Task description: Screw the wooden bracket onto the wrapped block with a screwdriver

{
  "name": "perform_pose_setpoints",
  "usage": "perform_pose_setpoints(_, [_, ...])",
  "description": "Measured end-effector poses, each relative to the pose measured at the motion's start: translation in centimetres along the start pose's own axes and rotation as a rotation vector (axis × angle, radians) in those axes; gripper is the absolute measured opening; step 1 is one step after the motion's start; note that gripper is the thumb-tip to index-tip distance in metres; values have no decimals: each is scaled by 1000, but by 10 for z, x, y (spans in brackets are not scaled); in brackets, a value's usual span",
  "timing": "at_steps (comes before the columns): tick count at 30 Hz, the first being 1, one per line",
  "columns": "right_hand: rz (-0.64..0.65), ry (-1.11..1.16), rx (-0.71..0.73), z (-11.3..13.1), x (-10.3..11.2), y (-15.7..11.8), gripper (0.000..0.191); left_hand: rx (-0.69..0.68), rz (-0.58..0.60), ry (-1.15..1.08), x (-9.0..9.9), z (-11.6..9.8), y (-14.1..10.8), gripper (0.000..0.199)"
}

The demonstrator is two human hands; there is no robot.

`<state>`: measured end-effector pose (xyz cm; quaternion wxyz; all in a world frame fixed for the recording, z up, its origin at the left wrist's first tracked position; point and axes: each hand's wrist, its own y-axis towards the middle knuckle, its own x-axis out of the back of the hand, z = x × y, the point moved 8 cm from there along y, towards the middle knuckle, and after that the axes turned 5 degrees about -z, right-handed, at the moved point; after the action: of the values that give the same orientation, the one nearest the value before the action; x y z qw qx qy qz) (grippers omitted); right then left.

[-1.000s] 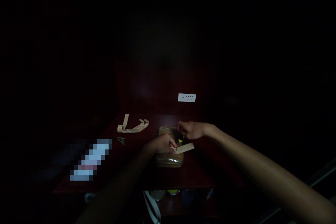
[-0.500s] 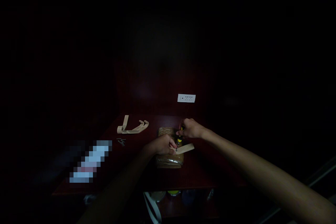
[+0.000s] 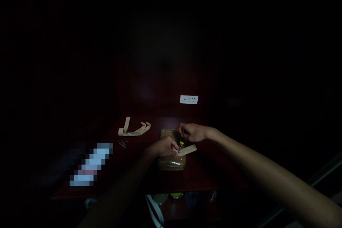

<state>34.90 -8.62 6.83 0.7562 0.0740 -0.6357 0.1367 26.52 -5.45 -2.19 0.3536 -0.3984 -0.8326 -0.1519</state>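
A pale wooden strip (image 3: 189, 150) lies over a brown package in shiny clear wrap (image 3: 172, 162). My left hand (image 3: 167, 146) pinches the strip's left end. My right hand (image 3: 193, 132) is closed round the top of a black and yellow screwdriver (image 3: 182, 142), whose tip points down at the strip beside my left fingertips. Much of the screwdriver's handle is hidden by my right fingers. To the left lies a wooden piece with curved prongs and an upright arm (image 3: 133, 133). Several small screws (image 3: 123, 144) lie just in front of it.
The dark red table (image 3: 149, 181) has its front edge below my hands. A white socket panel (image 3: 188, 99) is on the wall behind. A blurred-out bright patch (image 3: 92, 164) is at left. Below the table are a white strap (image 3: 155, 212) and several containers.
My right hand has turned on the screwdriver's handle, its wrist now a little farther right. The whole view has shifted very slightly. My left hand keeps its pinch on the strip.
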Motion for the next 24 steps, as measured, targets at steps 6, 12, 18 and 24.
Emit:
perform_pose_setpoints(6, [-40, -213, -183, -5, 5, 1, 39, -15, 7, -7, 0, 4, 3, 37])
perform_pose_setpoints(12, [-13, -77, -25, 8, 3, 3, 22, -12, 28, 20, 0, 0, 3, 37])
perform_pose_setpoints(18, [42, -16, -34, 10, 4, 2, 24, -44, 34, 40, 2, -4, 2, 35])
perform_pose_setpoints(24, [4, -123, -77, 6, 5, 0, 33, -29, -21, 73, 4, -6, -2, 32])
